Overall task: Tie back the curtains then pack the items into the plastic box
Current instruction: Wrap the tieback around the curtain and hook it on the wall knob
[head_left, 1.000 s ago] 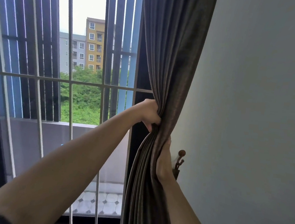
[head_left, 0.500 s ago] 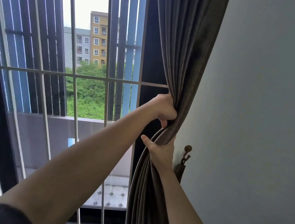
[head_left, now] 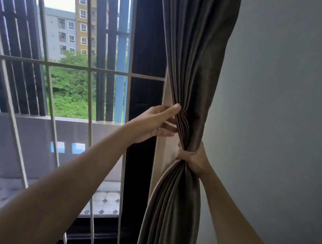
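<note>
A grey-brown curtain [head_left: 197, 70] hangs at the right side of the window, bunched tight at its middle. My right hand [head_left: 193, 159] is wrapped around the bunch and squeezes the folds into a narrow waist. My left hand [head_left: 156, 122] is just above and to the left, fingers spread, with the fingertips touching the pleats at the curtain's left edge. The wall hook seen earlier is hidden behind the curtain and my right hand. No plastic box is in view.
White window bars [head_left: 91, 72] and a dark window frame [head_left: 140, 158] fill the left. A plain grey wall [head_left: 272, 111] stands to the right of the curtain. Outside are a balcony wall [head_left: 39, 143], trees and apartment buildings.
My left hand has let go of the curtain and opened, now only touching the pleats. My right hand has closed round the bunch, which has shifted right and covers the hook.
</note>
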`<act>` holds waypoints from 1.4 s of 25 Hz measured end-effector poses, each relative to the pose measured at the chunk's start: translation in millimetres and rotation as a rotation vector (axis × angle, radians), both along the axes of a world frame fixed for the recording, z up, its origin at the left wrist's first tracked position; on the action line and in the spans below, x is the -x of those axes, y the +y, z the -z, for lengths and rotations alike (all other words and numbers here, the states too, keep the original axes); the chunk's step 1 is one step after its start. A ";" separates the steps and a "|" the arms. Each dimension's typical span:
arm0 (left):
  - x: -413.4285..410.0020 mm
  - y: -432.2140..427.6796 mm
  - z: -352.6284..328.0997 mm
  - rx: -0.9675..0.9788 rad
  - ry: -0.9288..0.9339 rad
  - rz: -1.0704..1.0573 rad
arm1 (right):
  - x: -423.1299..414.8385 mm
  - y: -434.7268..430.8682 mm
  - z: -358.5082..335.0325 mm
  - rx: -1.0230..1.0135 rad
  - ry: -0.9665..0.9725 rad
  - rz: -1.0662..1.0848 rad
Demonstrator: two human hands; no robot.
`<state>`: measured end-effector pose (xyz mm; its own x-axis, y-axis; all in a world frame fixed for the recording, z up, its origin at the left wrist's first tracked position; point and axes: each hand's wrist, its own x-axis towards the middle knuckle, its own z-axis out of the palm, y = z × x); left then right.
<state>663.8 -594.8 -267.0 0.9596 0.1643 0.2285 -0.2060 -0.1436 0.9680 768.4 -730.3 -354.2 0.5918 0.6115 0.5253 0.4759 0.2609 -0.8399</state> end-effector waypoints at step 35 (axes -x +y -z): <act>13.0 72.1 58.8 -1.117 0.278 -0.278 | -19.7 45.7 22.6 0.099 0.031 -0.034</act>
